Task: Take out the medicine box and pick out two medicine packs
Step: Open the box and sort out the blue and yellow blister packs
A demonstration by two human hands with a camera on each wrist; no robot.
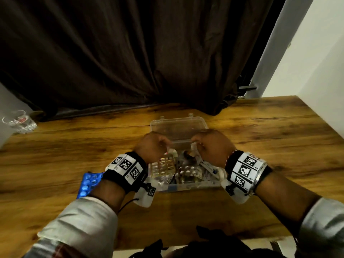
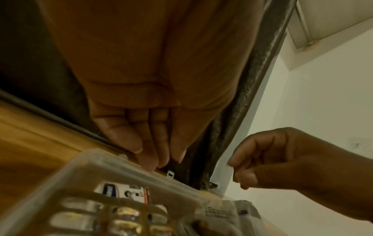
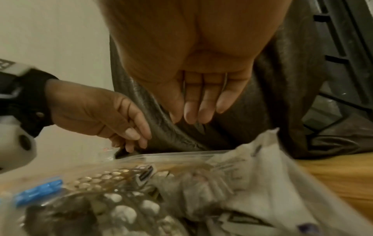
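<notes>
1. One wooden table [image 1: 260, 131] is seen under both hands, backed beyond the fingertips by a dark curtain [image 1: 130, 53]
2. One clear plastic medicine box [image 1: 188, 185] is set on the table directly below and between the two hands, its lid [image 1: 178, 127] laid open past the fingers toward the curtain
3. Several blister packs [image 1: 163, 166] and a crumpled paper sachet [image 3: 262, 175] are heaped inside the box, beneath the palms
4. The left hand [image 1: 151, 146] is held over the far rim of the box with its fingers [image 2: 149, 153] bunched together, tips down at the rim; whether anything is pinched cannot be told
5. The right hand [image 1: 212, 146] is held just beside the left, over the same rim, fingers loosely curled and nothing seen in them
6. One blue blister pack [image 1: 89, 184] is laid on the table outside the box, partly hidden under the left wrist
7. One glass mug [image 1: 18, 121] is stood well to the left of the left hand, at the table's far edge
</notes>
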